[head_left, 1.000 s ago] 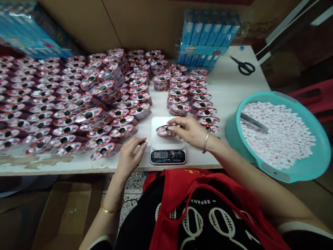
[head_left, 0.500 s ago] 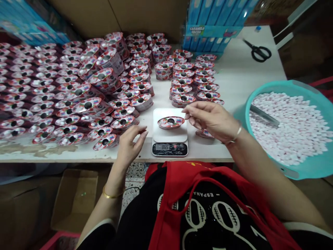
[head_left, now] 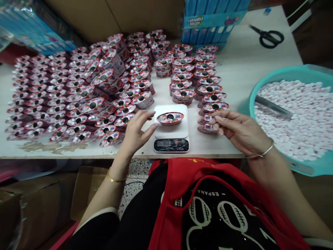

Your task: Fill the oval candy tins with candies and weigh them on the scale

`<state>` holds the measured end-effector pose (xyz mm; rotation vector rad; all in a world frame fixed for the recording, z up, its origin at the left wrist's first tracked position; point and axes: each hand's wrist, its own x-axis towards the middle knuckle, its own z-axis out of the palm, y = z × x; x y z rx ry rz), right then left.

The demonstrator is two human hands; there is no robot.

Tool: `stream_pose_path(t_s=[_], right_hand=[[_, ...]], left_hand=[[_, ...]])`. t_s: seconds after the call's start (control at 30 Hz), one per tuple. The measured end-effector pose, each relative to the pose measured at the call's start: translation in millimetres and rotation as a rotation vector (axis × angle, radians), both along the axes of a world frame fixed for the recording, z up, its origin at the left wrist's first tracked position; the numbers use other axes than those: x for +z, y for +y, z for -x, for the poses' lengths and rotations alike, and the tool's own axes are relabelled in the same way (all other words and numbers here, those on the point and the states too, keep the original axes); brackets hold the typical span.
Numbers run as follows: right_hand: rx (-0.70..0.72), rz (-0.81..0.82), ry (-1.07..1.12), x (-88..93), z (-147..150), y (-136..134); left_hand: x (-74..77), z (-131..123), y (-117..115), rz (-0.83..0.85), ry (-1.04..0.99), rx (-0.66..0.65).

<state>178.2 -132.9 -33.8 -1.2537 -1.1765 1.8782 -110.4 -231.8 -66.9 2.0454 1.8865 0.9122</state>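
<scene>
A small oval carton [head_left: 170, 118] with red-and-white strawberry print and a round hole in its top stands on a white digital scale [head_left: 171, 146], whose display seems to read 86.5. Close to the carton's left end is my left hand [head_left: 136, 130], thumb and fingers apart, holding nothing. My right hand [head_left: 236, 130] is right of the scale, fingertips drawn together in front of the nearest cartons [head_left: 205, 127] of the right-hand row. Whether a small piece is between those fingertips, or whether they touch a carton, I cannot make out.
Many matching cartons [head_left: 78, 119] crowd the left of the table, some stacked. At right is a turquoise basin [head_left: 253, 104] of white wrapped pieces [head_left: 307, 121] with a metal scoop [head_left: 274, 107] in it. Black scissors [head_left: 270, 38] and blue packs [head_left: 205, 24] lie farther back.
My right hand has moved right, away from the carton on the scale, to the row of cartons. My left hand has come nearer the scale. The view has shifted slightly.
</scene>
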Motion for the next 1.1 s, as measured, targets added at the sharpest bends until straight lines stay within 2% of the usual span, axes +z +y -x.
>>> stream_pose_path(t_s=[0.23, 0.37, 0.57, 0.7, 0.9, 1.1], right_hand=[[0.09, 0.002, 0.041, -2.0, 12, -7], [0.108, -0.008, 0.027, -1.8, 14, -7], [0.086, 0.036, -0.003, -3.4, 13, -4], [0.096, 0.027, -0.018, -3.0, 16, -3], [0.107, 0.003, -0.024, -3.3, 16, -4], [0.098, 0.012, -0.007, -6.0, 17, -7]], left_hand=[[-9.9, -8, 23, 0.106, 0.12, -0.203], [-4.4, -2, 23, 0.076, 0.088, -0.159], [12.5, 17, 17, 0.003, 0.017, 0.012], [15.4, 21, 17, -0.002, 0.006, 0.074], [14.8, 19, 21, -0.013, -0.001, 0.04], [13.9, 2, 30, 0.036, 0.013, -0.107]])
